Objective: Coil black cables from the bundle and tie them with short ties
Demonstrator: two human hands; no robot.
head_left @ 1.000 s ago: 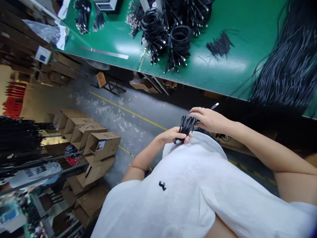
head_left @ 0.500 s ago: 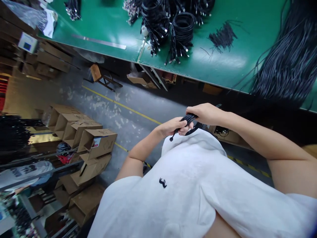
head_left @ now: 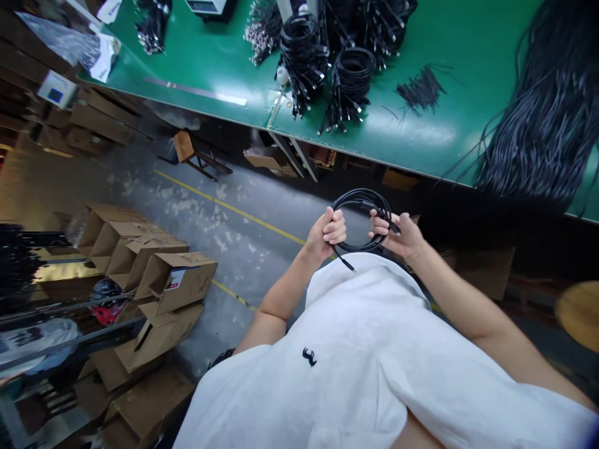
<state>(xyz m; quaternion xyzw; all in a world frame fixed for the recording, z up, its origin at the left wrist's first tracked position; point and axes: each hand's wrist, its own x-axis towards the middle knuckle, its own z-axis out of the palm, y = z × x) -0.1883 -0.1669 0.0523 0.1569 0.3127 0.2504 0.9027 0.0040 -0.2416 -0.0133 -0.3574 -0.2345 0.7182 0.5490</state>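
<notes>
Green bench point(head_left: 224, 68) is seen ahead, loaded with cable bundles point(head_left: 350, 68). Near its front edge a cable coil point(head_left: 361, 197) is held between both hands: left hand point(head_left: 327, 232) clenched on one side, right hand point(head_left: 397, 236) curled around the other.
</notes>
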